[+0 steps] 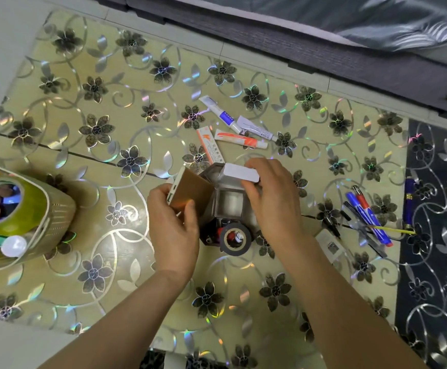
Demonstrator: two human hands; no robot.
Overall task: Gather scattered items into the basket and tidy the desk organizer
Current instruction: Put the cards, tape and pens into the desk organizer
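Risk of tipping the desk organizer (226, 206) at mid-table, crowded by two bulky pieces at once. Left hand (173, 225) gripping a tan, flat power bank (189, 191) at its left edge; right hand (271, 194) pinching a white block (241, 173) over its far compartments. Dark, multi-celled, tape roll (235, 238) leaning on its near side. Green basket (25, 217) far left.

The right hand (273, 193) covers the right side of the desk organizer (226, 201), so that side's compartments cannot be seen. The basket (44, 209) is cut off by the left edge. Print on the ointment tubes (239, 138) is too small to read. A roll of tape (235, 237) hides the organizer's near compartment.
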